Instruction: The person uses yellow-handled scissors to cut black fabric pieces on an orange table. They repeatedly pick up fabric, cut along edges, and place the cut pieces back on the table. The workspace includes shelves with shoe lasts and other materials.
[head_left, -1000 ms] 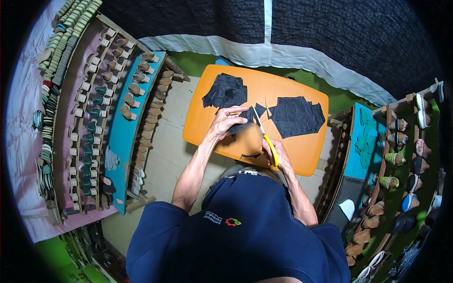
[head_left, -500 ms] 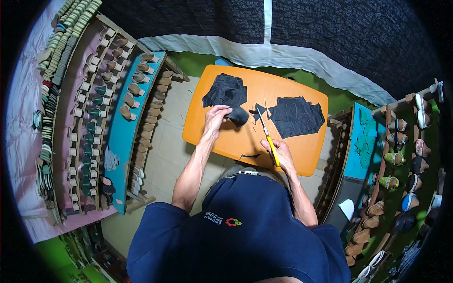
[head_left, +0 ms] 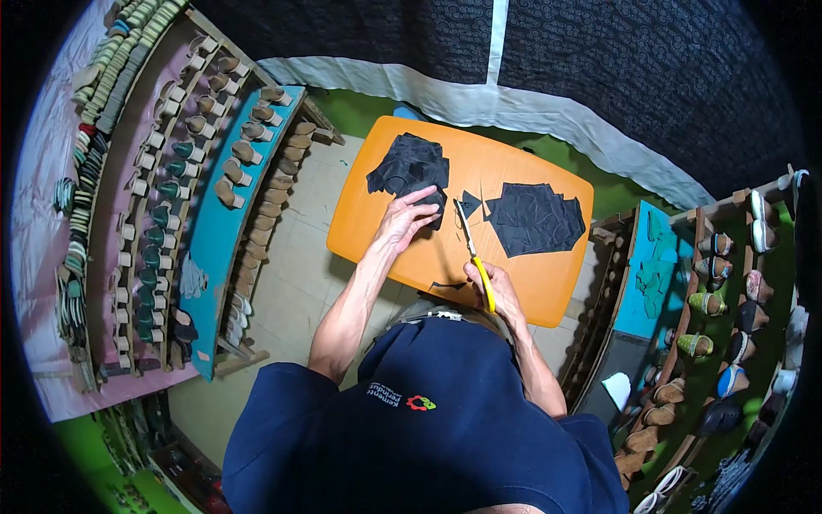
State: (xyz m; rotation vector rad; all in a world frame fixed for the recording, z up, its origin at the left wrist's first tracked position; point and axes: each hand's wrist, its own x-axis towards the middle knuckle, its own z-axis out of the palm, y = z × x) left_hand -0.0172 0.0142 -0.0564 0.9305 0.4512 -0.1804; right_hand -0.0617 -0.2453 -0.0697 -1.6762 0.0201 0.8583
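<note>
Gripping yellow-handled scissors [head_left: 482, 276] over an orange desk [head_left: 539, 287]

Right of the frame's centre, the right hand [head_left: 499, 291] is closed around the handles. Near centre, the left hand [head_left: 401, 225] has its fingers partly spread over a black fabric piece [head_left: 439, 205], by the left-hand black fabric stack [head_left: 407, 163]; whether it grips, I cannot tell.

Clearance around scissors [head_left: 479, 267]
Immediate left: bare tabletop [head_left: 428, 253], passable. Farther left: left hand [head_left: 402, 226] obstructs. Forward right: black fabric stack [head_left: 535, 220] obstructs.
</note>
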